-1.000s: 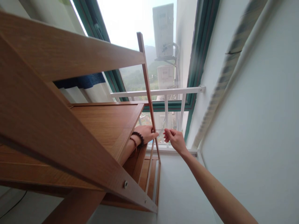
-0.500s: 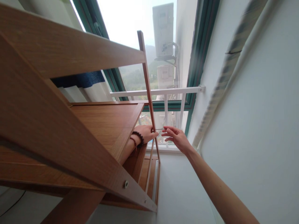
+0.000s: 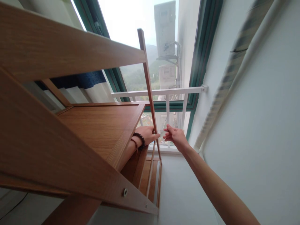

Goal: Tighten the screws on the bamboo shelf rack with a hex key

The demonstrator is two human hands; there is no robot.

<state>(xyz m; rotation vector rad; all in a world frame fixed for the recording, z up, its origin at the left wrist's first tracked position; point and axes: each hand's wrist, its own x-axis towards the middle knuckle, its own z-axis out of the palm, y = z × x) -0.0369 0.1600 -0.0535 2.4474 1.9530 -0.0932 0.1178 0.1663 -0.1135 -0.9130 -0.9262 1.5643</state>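
A wooden shelf unit (image 3: 100, 122) fills the left side, seen at a steep tilt. My left hand (image 3: 147, 135), with a dark bead bracelet (image 3: 140, 139) on its wrist, reaches past the shelf board's edge and is closed around the slim far post (image 3: 150, 93). Some of its fingers are hidden behind that post. To the right, my right hand (image 3: 175, 137) pinches the outer end of a thin metal rod that looks like a hex key (image 3: 161, 130). The rod's other end meets the post beside my left fingers.
A bolt head (image 3: 125, 192) shows on the near post (image 3: 77, 156). Beyond the shelf are a white railing (image 3: 178, 91) and a green-framed window (image 3: 195, 78). The white wall (image 3: 257, 140) and a hanging curtain (image 3: 217, 103) stand on the right.
My right fingers were loosely spread by the rod and are now closed in a pinch on it. My left hand keeps its hold on the post. The view has shifted slightly.
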